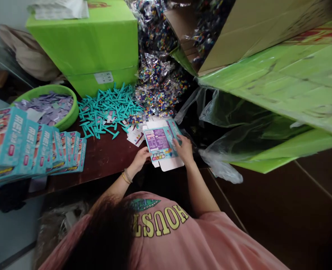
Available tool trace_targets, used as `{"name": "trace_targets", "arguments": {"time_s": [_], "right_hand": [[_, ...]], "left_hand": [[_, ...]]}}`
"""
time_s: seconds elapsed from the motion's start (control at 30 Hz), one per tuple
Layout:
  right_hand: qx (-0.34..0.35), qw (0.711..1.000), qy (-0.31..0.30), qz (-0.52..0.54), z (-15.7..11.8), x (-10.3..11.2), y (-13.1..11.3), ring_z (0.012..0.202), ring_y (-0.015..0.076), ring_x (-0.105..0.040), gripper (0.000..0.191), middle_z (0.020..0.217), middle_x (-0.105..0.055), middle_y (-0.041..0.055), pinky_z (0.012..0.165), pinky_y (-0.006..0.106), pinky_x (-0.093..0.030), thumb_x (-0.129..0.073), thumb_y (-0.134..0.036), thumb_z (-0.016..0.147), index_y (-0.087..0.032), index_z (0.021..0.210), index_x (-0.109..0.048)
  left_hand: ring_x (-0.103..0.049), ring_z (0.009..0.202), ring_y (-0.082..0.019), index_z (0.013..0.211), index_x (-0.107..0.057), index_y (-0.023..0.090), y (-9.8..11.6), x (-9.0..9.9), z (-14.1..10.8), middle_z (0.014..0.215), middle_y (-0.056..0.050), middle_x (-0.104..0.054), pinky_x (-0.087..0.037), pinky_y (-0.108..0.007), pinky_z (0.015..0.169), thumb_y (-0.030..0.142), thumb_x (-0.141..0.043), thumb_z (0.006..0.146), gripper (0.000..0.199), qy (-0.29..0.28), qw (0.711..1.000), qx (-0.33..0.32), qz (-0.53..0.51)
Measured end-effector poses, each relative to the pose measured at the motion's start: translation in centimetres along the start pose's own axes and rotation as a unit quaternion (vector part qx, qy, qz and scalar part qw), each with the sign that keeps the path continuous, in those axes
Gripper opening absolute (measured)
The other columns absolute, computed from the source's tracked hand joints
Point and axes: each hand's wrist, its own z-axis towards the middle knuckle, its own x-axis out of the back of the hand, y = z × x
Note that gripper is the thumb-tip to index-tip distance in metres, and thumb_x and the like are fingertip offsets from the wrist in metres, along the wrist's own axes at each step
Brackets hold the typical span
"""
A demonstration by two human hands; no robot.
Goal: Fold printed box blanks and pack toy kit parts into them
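Note:
A flattened cardboard packing box (159, 141), printed purple and teal with white flaps, lies at the front edge of the dark red table. My left hand (140, 158) pinches its lower left edge, the thumb near the printed panel. Across the box's right side lies my right hand (184, 149), its fingers bent over the teal panel and gripping there; the fingertips are partly hidden. Printed paper cards (135, 135) lie just behind the box on the left. Next to them spreads a heap of teal plastic T-shaped sticks (106, 108).
Filled teal boxes (27, 146) stand in a row at left. Behind them is a green basin (75, 108) of purple packets. Clear bags of coloured beads (157, 82) pile up behind, beside a green carton (84, 45). An open green carton (281, 86) with loose plastic film leans at right.

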Motion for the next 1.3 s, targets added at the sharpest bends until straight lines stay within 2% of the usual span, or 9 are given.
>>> {"name": "trace_targets", "arguments": {"time_s": [0.17, 0.4, 0.53, 0.7, 0.83, 0.93, 1.1, 1.2, 1.3], "right_hand": [[0.003, 0.997, -0.004, 0.078, -0.3, 0.9, -2.4, 0.091, 0.0274, -0.067, 0.061, 0.123, -0.069, 0.0164, 0.090, 0.048, -0.057, -0.057, -0.055, 0.093, -0.018, 0.141, -0.065], [0.019, 0.979, -0.101, 0.175, -4.7, -2.9, -10.8, 0.122, 0.0398, -0.066, 0.092, 0.137, -0.067, 0.0218, 0.104, 0.056, -0.054, -0.076, -0.066, 0.080, -0.015, 0.151, -0.048], [0.102, 0.942, -0.219, 0.232, -6.5, -3.9, -15.0, 0.116, 0.0333, -0.071, 0.061, 0.130, -0.073, 0.0124, 0.103, 0.048, -0.056, -0.066, -0.057, 0.093, -0.023, 0.143, -0.057], [0.091, 0.881, -0.320, 0.335, -8.9, -6.8, -14.8, 0.111, 0.0287, -0.074, 0.045, 0.123, -0.077, 0.0062, 0.102, 0.045, -0.058, -0.060, -0.055, 0.098, -0.024, 0.130, -0.068], [0.064, 0.886, -0.292, 0.356, -11.3, -9.3, -14.1, 0.130, 0.0289, -0.067, 0.057, 0.142, -0.069, 0.0080, 0.114, 0.048, -0.051, -0.058, -0.055, 0.099, -0.027, 0.148, -0.056], [0.048, 0.889, -0.270, 0.367, -11.3, -9.8, -14.3, 0.140, 0.0285, -0.060, 0.069, 0.151, -0.062, 0.0096, 0.122, 0.048, -0.045, -0.060, -0.057, 0.098, -0.028, 0.158, -0.045], [0.040, 0.892, -0.272, 0.359, -9.6, -10.1, -14.8, 0.135, 0.0282, -0.061, 0.060, 0.148, -0.064, 0.0080, 0.118, 0.045, -0.046, -0.065, -0.059, 0.093, -0.027, 0.144, -0.059], [0.058, 0.900, -0.281, 0.329, -9.0, -10.3, -15.1, 0.101, 0.0235, -0.068, 0.041, 0.111, -0.073, 0.0050, 0.095, 0.037, -0.055, -0.059, -0.061, 0.096, -0.024, 0.112, -0.069], [0.094, 0.890, -0.319, 0.312, -8.1, -10.2, -15.6, 0.072, 0.0167, -0.055, 0.049, 0.076, -0.060, 0.0003, 0.072, 0.030, -0.049, -0.050, -0.064, 0.100, -0.021, 0.078, -0.060]], "left_hand": [[-0.074, 0.090, -0.022, 0.116, -0.070, 0.018, 2.4, 2.0, -1.8, 0.112, -0.011, -0.077, -0.059, -0.034, 0.078, 0.039, -0.090, 0.070, 0.055, -0.126, 0.981, 0.057, -0.138], [-0.060, 0.137, -0.030, 0.146, -0.053, 0.028, 3.8, 2.7, -3.7, 0.148, -0.010, -0.062, -0.051, -0.046, 0.113, 0.065, -0.074, 0.087, 0.073, 0.057, 0.975, -0.079, -0.201], [-0.053, 0.144, -0.029, 0.151, -0.046, 0.033, 3.2, 4.7, -5.9, 0.155, -0.009, -0.055, -0.046, -0.046, 0.119, 0.070, -0.064, 0.092, 0.072, 0.112, 0.980, -0.092, -0.133], [-0.057, 0.135, -0.026, 0.155, -0.036, 0.032, 3.8, 11.6, -9.0, 0.152, -0.009, -0.053, -0.045, -0.039, 0.117, 0.051, -0.079, 0.086, 0.084, 0.315, 0.920, -0.228, 0.041], [-0.064, 0.101, -0.022, 0.123, -0.059, 0.024, 3.5, 15.2, -10.4, 0.113, -0.006, -0.065, -0.053, -0.033, 0.095, 0.044, -0.074, 0.088, 0.043, 0.315, 0.922, -0.180, 0.138], [-0.062, 0.088, -0.019, 0.116, -0.060, 0.023, 2.6, 15.2, -10.6, 0.101, -0.003, -0.064, -0.052, -0.031, 0.086, 0.046, -0.068, 0.092, 0.034, 0.305, 0.928, -0.163, 0.141], [-0.064, 0.118, -0.027, 0.123, -0.070, 0.022, 2.5, 13.0, -11.3, 0.128, -0.009, -0.070, -0.049, -0.038, 0.105, 0.058, -0.051, 0.102, 0.046, 0.290, 0.937, -0.165, 0.100], [-0.064, 0.125, -0.028, 0.117, -0.076, 0.021, 2.8, 12.2, -12.1, 0.126, -0.009, -0.074, -0.048, -0.037, 0.109, 0.057, -0.044, 0.104, 0.050, 0.314, 0.940, -0.126, 0.046], [-0.062, 0.130, -0.024, 0.140, -0.064, 0.024, 3.0, 12.2, -12.3, 0.135, -0.004, -0.071, -0.048, -0.032, 0.110, 0.039, -0.062, 0.096, 0.047, 0.368, 0.920, -0.114, -0.072]]}}
